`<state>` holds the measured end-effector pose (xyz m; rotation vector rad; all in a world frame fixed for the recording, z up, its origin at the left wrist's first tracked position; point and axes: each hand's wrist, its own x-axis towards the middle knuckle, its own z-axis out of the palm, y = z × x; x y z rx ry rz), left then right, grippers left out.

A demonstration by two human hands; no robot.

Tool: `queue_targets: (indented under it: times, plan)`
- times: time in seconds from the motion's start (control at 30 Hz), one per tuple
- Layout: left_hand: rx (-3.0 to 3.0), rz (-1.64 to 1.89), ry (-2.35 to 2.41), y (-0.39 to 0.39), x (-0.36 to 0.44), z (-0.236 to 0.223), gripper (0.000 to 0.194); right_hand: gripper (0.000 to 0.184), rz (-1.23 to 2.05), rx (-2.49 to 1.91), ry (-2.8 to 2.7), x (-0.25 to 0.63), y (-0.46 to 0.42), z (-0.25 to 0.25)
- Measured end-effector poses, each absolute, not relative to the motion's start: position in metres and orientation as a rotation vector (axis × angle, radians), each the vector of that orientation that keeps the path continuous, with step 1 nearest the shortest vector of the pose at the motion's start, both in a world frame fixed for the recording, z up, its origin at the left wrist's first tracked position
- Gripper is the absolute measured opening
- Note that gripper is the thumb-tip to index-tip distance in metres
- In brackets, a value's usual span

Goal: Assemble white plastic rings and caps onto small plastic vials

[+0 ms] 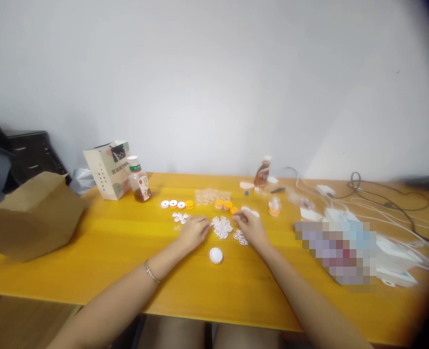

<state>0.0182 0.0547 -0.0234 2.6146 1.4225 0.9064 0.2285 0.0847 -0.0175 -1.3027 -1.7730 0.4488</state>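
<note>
On the table, a pile of small white openwork plastic pieces (222,228) lies between my hands. My left hand (194,232) is at its left edge, fingers bent and pressed together; what they hold, if anything, is too small to make out. To the right, my right hand (249,227) has thumb and fingers closed near an orange cap (233,210), its hold unclear. Below it is a smaller group of similar white pieces (241,237). Small white parts (180,217) are scattered beyond my left hand. Nearer me sits a round white lid (216,255).
White and orange ring-shaped caps (173,204) form a row, beside clear plastic cups (207,196). Behind stand a labelled bottle (140,182), a paper bag (108,172) and a brown bottle (262,172). Cables (389,203) cover the right; a brown paper bag (36,218) is left.
</note>
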Motion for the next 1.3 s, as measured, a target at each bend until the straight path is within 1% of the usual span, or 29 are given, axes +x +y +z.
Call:
queue_targets:
  times: [0.1,0.2,0.4,0.63,0.8,1.03,1.3]
  plan:
    - [2.504,1.017,1.405,0.052,0.016,-0.022,0.019,0.022,0.565,-1.260,-1.661,0.227,0.082,-0.017]
    - [2.421,1.031,1.394,0.049,0.014,-0.021,0.016,0.024,0.701,-1.241,-1.606,0.226,0.080,-0.017]
    - [2.392,1.109,1.340,0.044,0.009,-0.017,0.020,0.028,0.941,-1.103,-1.605,0.213,0.068,-0.015]
    - [2.431,1.129,1.260,0.040,0.010,-0.014,0.022,0.026,1.039,-1.113,-1.575,0.201,0.054,-0.008]
    - [2.480,1.130,1.178,0.036,0.015,-0.013,0.026,0.025,1.159,-1.015,-1.546,0.197,0.049,-0.005]
    - [2.469,1.195,1.120,0.035,0.015,-0.014,0.026,0.024,1.175,-1.054,-1.603,0.195,0.046,-0.003]
    - [2.467,1.144,1.017,0.034,0.015,-0.013,0.024,0.023,1.363,-0.940,-1.690,0.195,0.043,-0.004]
